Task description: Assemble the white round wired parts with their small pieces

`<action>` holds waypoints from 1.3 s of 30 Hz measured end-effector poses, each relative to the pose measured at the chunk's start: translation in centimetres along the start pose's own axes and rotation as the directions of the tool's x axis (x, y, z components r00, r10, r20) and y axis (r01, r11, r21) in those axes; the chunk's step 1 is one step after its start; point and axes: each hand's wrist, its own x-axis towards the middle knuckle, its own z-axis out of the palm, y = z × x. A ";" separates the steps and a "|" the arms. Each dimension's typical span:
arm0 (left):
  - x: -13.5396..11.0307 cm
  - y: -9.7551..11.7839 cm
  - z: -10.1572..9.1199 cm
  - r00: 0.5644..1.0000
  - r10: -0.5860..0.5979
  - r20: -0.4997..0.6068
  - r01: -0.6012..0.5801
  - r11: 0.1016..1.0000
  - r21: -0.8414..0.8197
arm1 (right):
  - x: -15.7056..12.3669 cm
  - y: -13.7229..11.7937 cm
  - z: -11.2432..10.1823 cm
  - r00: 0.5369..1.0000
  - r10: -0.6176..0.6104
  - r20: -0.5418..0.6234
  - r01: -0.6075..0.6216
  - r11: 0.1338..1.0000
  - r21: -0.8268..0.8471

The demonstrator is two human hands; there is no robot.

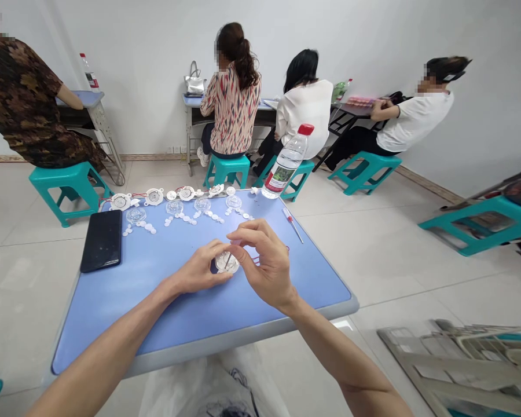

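A small round white plastic assembly [227, 263] rests on the blue table [173, 324], gripped at its edge between the thumb and fingers of my left hand [204, 267]. Over it, my right hand [264, 263] is closed on a screwdriver [228, 260]; its thin metal shaft points down onto the assembly and its handle is mostly hidden by my fingers. Red wire shows behind my right hand. Toward the far edge lie clear round covers [202, 205], small white gears [186, 218] and more white round assemblies [154, 197] with red wires.
A black phone [102, 241] lies at the table's left. A water bottle [282, 168] stands at the far right corner, near another screwdriver [293, 225]. Several people sit on green stools [228, 168] at desks along the wall. A metal-framed rack [455, 370] stands at right.
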 end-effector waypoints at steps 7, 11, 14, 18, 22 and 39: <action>0.1 0.1 -0.1 1.000 0.000 0.002 0.000 1.000 0.020 | -0.3 -0.2 0.0 0.999 -0.038 -0.015 0.038 0.999 -0.001; 0.1 0.1 -0.1 1.000 0.010 0.005 -0.010 1.000 0.011 | -0.4 -0.2 -0.1 0.999 -0.044 -0.023 0.044 0.999 0.000; 0.1 0.1 -0.2 1.000 0.030 0.011 -0.030 1.000 0.002 | -0.5 0.0 -0.2 0.999 -0.015 -0.029 0.016 1.000 0.025; 0.0 0.0 -0.3 0.999 0.031 0.022 -0.031 1.000 0.005 | -0.6 0.5 -0.3 0.999 0.049 -0.016 -0.049 0.998 0.050; 0.0 -0.2 -0.3 1.000 0.021 0.016 -0.021 1.000 -0.006 | -0.5 0.9 -0.4 0.998 0.063 -0.015 -0.061 0.996 0.066; 0.1 0.5 -0.6 0.999 -0.038 0.035 0.037 0.999 0.038 | 0.3 2.5 -0.9 0.953 0.300 -0.040 -0.266 0.894 0.359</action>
